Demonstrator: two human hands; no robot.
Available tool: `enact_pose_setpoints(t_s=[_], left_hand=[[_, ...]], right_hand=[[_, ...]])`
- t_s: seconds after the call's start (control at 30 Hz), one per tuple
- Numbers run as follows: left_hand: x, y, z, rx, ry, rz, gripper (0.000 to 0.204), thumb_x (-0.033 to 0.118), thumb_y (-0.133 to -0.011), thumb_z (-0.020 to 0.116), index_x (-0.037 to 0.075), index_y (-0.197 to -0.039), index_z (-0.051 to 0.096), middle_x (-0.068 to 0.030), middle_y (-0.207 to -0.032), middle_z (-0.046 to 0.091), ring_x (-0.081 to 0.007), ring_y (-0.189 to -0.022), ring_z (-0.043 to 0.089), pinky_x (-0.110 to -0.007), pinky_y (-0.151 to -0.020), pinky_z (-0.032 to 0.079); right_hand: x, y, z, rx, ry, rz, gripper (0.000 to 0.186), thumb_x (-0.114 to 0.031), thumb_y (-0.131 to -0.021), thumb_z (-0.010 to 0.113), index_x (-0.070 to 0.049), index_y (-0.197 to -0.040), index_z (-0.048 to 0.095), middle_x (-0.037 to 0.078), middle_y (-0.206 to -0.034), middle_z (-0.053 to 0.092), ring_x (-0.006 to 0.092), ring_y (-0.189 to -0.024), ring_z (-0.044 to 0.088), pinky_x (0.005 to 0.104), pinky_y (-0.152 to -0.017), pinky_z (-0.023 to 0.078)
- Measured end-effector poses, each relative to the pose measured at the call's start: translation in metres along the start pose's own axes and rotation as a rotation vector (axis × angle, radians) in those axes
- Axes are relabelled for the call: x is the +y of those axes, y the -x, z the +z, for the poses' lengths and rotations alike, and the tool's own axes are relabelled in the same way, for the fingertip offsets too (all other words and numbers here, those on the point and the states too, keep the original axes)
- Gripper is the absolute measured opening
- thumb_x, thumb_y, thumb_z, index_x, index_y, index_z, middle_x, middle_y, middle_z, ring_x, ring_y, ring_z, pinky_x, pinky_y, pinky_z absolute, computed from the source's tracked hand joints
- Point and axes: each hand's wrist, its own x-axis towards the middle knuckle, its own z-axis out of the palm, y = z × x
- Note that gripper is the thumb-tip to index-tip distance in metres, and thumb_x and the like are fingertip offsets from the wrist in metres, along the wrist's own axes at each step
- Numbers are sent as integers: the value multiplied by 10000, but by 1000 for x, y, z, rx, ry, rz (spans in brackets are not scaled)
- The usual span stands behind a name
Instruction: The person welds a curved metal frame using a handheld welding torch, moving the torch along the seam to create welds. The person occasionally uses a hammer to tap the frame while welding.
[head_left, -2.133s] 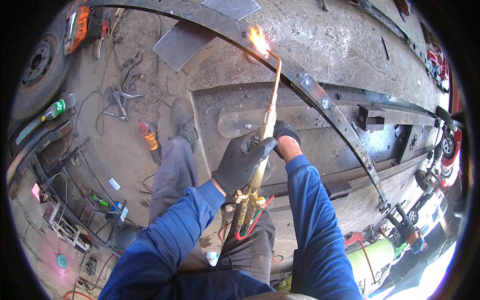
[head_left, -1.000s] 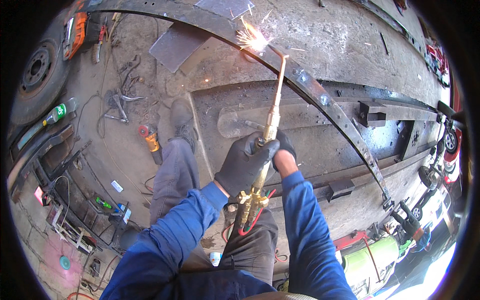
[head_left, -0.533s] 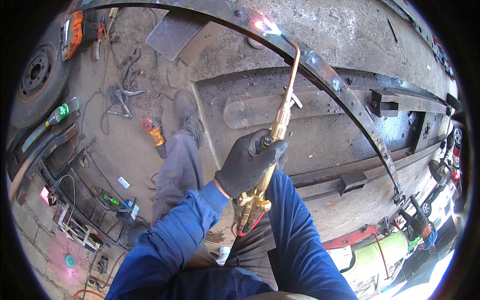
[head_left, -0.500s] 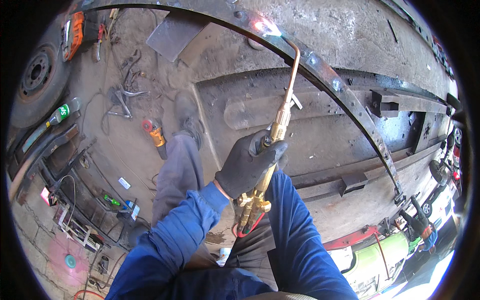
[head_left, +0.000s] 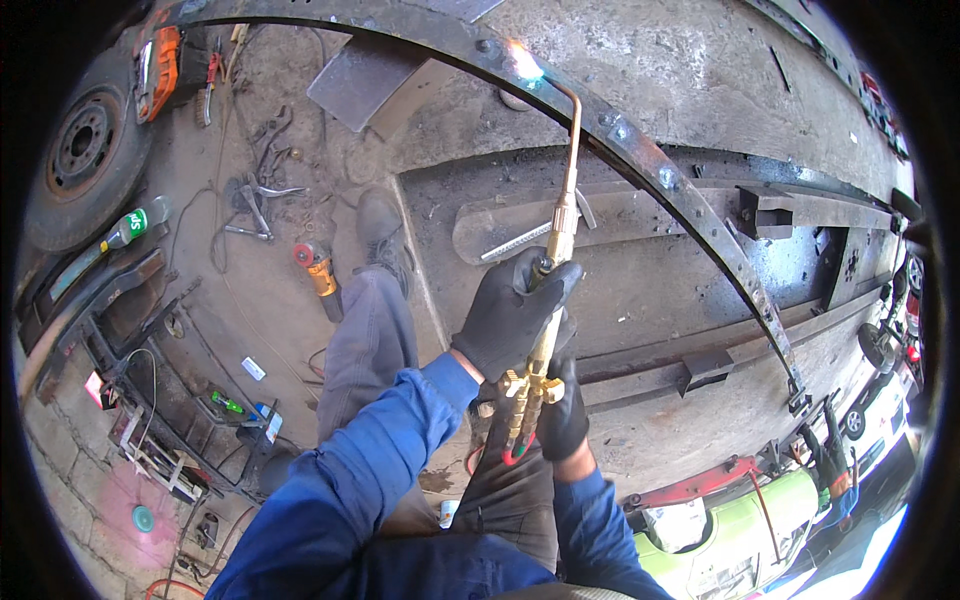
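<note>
My left hand [head_left: 515, 315], in a black glove, is closed round the brass body of a gas torch [head_left: 562, 240]. The torch's bent copper tip points away from me, with a bright flame [head_left: 522, 66] at its end. That flame plays on a dark, curved-looking steel beam [head_left: 685, 205] studded with bolt heads. Lower down, my right hand [head_left: 566, 415], also black-gloved, is closed at the right-hand brass valve knob [head_left: 551, 389]; its fingertips are partly hidden. Red and green hose ends leave the torch's base above my legs.
An angle grinder [head_left: 316, 270], pliers [head_left: 262, 200] and a metal plate [head_left: 365, 82] lie on the floor left of the beam. A wheel [head_left: 85, 145] and a metal frame [head_left: 190, 400] stand farther left. Another person works by a green car part [head_left: 730, 545] at lower right.
My right hand has come up from behind the torch to its valve knob. The torch has tilted more upright, its tip shifting slightly left in view. A ruler-like strip now shows beside the torch.
</note>
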Motion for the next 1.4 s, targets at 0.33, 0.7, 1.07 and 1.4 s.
enact_pose_setpoints(t_s=[0.33, 0.7, 1.07, 1.4], left_hand=[[-2, -5, 15, 95, -141, 76, 274, 326, -1081, 759, 73, -1010, 682, 48, -816, 619, -44, -745, 564, -264, -673, 481], [-6, -10, 15, 115, -97, 113, 280, 325, -1073, 771, 84, -979, 662, 43, -804, 615, -63, -715, 614, -277, -675, 516], [-4, -12, 11, 105, -124, 102, 322, 364, -1082, 752, 90, -955, 642, 46, -795, 588, -61, -720, 601, -292, -677, 530], [-3, -13, 10, 109, -126, 79, 306, 355, -1080, 755, 104, -945, 643, 58, -789, 574, -53, -707, 576, -282, -669, 519]], right_hand=[[-60, 40, 54, 475, 37, -139, 474, -174, -1110, 620, -6, -1539, 507, 125, -1354, 671, 203, -1194, 675, 387, -1013, 572], [-59, 30, 51, 538, -50, -91, 341, -165, -1117, 668, -23, -1421, 606, 90, -1223, 717, 122, -1020, 680, 295, -831, 591], [-65, 27, 57, 566, -49, -81, 332, -170, -1122, 669, -7, -1407, 627, 79, -1258, 715, 124, -1107, 662, 307, -972, 549], [-60, 29, 52, 519, -138, -2, 360, -75, -1108, 675, 14, -1449, 604, 111, -1363, 701, 170, -1238, 665, 349, -1107, 521]])
